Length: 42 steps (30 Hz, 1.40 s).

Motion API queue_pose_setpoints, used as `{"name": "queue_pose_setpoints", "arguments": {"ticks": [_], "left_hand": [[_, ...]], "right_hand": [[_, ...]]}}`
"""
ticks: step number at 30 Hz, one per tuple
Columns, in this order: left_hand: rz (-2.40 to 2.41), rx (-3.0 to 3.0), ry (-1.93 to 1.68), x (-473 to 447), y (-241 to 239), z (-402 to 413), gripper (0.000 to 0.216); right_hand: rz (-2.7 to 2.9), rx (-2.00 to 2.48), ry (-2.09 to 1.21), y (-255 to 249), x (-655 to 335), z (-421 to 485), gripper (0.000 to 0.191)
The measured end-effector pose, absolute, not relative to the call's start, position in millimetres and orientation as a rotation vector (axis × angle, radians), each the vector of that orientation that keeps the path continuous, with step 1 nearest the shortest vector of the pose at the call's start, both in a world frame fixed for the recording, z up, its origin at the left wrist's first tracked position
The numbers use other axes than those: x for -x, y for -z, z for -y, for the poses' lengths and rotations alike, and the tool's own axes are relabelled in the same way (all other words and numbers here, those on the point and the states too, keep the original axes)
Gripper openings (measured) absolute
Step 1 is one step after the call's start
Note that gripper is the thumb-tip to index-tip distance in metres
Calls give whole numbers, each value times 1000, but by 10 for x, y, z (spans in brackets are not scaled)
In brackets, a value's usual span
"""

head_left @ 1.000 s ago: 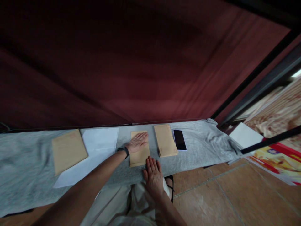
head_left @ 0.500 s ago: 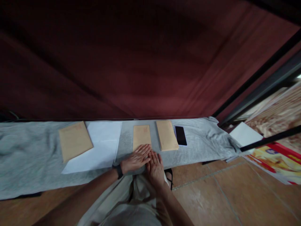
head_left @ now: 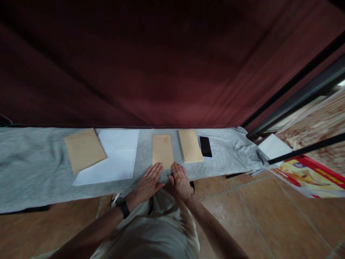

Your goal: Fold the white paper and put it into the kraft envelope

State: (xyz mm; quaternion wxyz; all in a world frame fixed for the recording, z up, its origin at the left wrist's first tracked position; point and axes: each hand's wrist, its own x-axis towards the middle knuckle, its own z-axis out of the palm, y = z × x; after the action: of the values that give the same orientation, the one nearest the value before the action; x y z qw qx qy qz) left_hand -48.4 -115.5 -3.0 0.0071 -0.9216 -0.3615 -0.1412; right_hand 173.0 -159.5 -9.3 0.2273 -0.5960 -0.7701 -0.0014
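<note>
A brown paper envelope point(head_left: 162, 150) lies flat in front of me on the grey cloth. My left hand point(head_left: 148, 183), with a dark watch on its wrist, rests palm down at the envelope's lower left corner, fingers stretched out. At the lower right corner lies my right hand point(head_left: 180, 181), also flat, its fingertips by the envelope's edge. Neither hand grips anything. Just to the right is a stack of brown envelopes point(head_left: 190, 146). Farther left, another brown envelope point(head_left: 85, 151) partly covers white paper point(head_left: 121, 162).
A phone point(head_left: 206, 147) with a dark screen lies right of the stack. The grey cloth point(head_left: 35, 169) covers a long narrow surface, with a dark red curtain point(head_left: 167, 79) behind it. At the right are a black metal bar point(head_left: 309, 147) and a red and yellow box point(head_left: 309, 174).
My hands have moved apart, the left to the left and the right slightly to the right, uncovering the envelope's lower part. The whole view has shifted a little.
</note>
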Motion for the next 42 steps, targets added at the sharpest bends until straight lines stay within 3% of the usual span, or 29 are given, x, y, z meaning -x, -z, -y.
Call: {"name": "queue_pose_setpoints", "arguments": {"ticks": [8, 33, 42], "left_hand": [[1202, 2907, 368, 453, 57, 1175, 69], [1324, 2871, 385, 352, 8, 1365, 70], [1372, 2896, 363, 229, 131, 1334, 74]], "right_hand": [[2284, 1440, -143, -12, -1457, 1525, 57], [2261, 1537, -54, 70, -1852, 1638, 56], [2236, 1523, -141, 26, -1407, 1582, 59]]}}
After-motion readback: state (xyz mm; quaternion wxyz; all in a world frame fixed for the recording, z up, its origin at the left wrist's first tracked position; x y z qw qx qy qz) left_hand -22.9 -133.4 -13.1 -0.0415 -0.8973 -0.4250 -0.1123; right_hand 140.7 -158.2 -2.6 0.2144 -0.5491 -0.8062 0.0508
